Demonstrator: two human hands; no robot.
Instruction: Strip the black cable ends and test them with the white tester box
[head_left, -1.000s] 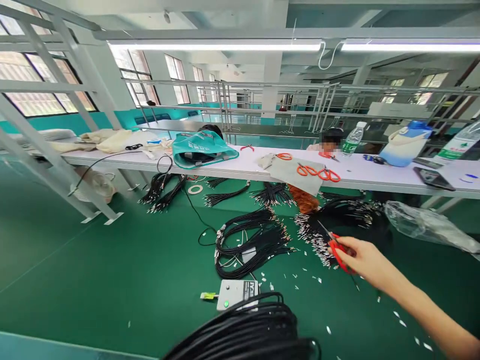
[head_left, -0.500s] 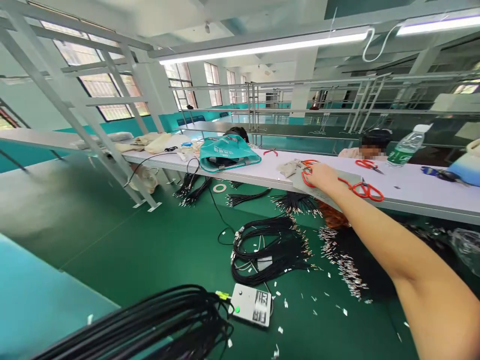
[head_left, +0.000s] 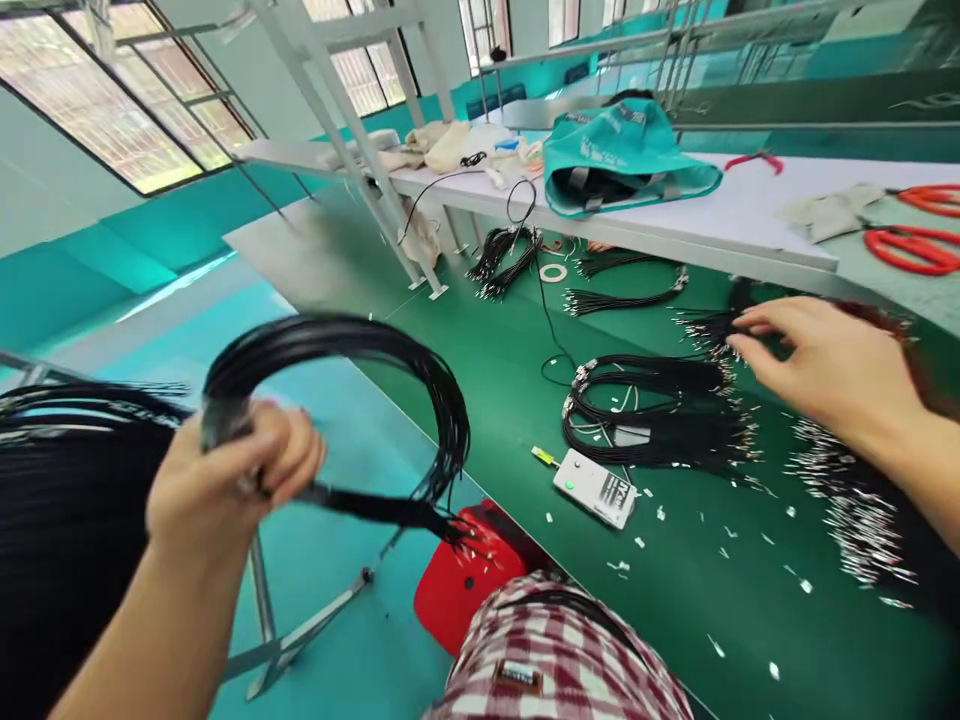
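My left hand [head_left: 240,460] is wrapped round a looped bundle of black cables [head_left: 442,400] at the left, its loose ends hanging over a red stool [head_left: 457,580]. My right hand [head_left: 817,350] is held over the green mat at the right, thumb and fingers apart, with nothing between them. Beneath and beside it lie black cable bundles with bare metal ends [head_left: 855,500]. A coiled bundle [head_left: 637,450] rests on the mat left of my right hand, next to a white tester box [head_left: 596,488] with a green light.
On the white shelf [head_left: 675,225] sit a teal bag [head_left: 622,155], red-handled pliers [head_left: 754,160] and orange-handled scissors [head_left: 915,248]. Many black cables [head_left: 67,540] hang at the far left above a metal stand [head_left: 300,630]. White scraps dot the green mat [head_left: 465,340].
The view has turned left and down. My right hand has left the scissors on the shelf and come back over the mat. My left hand with its cable bundle has come into view.
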